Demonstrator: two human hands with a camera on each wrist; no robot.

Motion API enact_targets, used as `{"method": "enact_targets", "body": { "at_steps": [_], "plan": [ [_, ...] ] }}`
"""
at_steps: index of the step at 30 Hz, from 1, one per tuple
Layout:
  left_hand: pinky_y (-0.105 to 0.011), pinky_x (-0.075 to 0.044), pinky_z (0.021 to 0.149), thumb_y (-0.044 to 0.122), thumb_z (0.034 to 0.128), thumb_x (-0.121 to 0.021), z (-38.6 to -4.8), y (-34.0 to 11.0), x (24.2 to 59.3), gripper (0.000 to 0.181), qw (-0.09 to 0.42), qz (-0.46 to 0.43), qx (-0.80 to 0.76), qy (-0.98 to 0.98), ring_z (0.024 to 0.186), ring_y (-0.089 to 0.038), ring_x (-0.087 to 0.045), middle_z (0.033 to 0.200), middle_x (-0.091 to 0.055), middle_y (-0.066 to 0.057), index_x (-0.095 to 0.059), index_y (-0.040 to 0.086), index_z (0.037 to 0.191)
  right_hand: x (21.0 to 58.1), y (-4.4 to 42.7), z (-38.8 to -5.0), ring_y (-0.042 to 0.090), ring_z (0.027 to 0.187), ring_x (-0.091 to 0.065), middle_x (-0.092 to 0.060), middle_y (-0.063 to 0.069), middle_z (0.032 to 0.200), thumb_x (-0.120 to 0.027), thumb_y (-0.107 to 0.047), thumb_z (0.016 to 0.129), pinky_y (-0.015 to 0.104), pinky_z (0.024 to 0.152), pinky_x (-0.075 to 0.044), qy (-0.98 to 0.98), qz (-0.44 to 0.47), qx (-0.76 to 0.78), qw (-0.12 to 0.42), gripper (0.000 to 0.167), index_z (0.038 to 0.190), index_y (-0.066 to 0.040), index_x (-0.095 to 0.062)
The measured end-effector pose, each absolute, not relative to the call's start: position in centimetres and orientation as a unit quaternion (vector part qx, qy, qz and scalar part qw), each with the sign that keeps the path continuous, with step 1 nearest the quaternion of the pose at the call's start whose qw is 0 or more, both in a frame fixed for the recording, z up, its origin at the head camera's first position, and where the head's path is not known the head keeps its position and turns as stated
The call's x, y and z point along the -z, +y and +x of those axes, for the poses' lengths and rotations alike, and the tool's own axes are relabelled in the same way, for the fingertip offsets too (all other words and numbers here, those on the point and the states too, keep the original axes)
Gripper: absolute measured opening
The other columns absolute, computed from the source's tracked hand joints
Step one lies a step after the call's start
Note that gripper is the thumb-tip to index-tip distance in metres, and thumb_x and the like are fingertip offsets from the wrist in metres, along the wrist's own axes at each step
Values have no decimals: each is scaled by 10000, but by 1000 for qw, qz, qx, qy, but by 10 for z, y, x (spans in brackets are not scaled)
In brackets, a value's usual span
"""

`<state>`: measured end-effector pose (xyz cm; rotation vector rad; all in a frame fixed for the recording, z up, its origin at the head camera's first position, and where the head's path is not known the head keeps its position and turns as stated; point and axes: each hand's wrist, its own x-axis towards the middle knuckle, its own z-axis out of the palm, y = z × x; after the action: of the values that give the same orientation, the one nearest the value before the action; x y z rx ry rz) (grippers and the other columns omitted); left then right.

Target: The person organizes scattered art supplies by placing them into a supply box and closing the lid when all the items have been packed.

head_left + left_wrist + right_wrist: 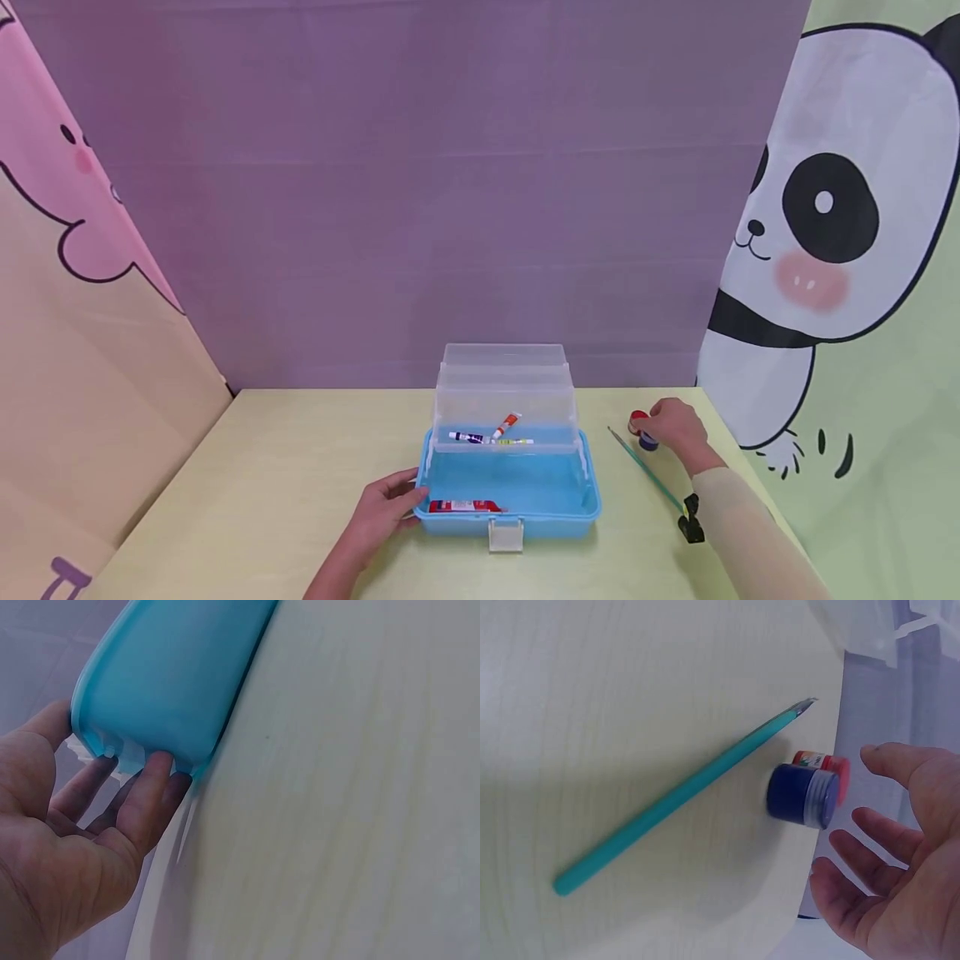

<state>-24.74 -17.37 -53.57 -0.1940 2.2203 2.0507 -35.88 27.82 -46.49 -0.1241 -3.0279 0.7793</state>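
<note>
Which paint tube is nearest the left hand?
The red tube, lying along the front of the blue box; the orange tube, dark-blue tube and yellow tube lie farther back.

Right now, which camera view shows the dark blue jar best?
The right wrist view: the dark blue jar appears large and unobstructed there. The head view shows it small, close to the right hand; the left wrist view does not show it.

purple back wall [360,192]; panda-printed green right wall [892,392]; beige left wall [82,383]; pale tabletop [307,442]
</note>
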Motion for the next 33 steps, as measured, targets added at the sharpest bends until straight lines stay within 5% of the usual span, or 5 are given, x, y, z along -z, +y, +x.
{"method": "enact_targets", "body": {
  "at_steps": [9, 16, 33],
  "plan": [
    [-450, -570, 760, 184, 909, -703, -249, -174, 537, 509, 53, -62, -680, 729, 939, -265, -651, 1179, -604, -193, -543, -30, 1342, 472, 286, -354, 183, 591, -414, -405, -7, 615, -743, -428, 801, 296, 498, -288, -966, -68, -250, -8, 427, 685, -92, -509],
    [-444, -571, 758, 189, 912, -701, -248, -174, 535, 512, 52, -67, -679, 730, 940, -264, -649, 1180, -602, -193, -539, -26, 1348, 473, 290, -352, 253, 743, -532, -605, 101, 841, -741, -357, 801, 339, 572, -420, -961, -77, -264, -22, 405, 927, 6, -611],
    [-441, -569, 765, 211, 909, -705, -246, -173, 537, 520, 56, -68, -675, 732, 951, -268, -646, 1189, -594, -198, -544, -16, 1348, 482, 291, -347, 232, 644, -505, -558, 71, 711, -726, -303, 797, 315, 513, -375, -962, -87, -257, -9, 307, 799, -17, -615]
  ]
}}
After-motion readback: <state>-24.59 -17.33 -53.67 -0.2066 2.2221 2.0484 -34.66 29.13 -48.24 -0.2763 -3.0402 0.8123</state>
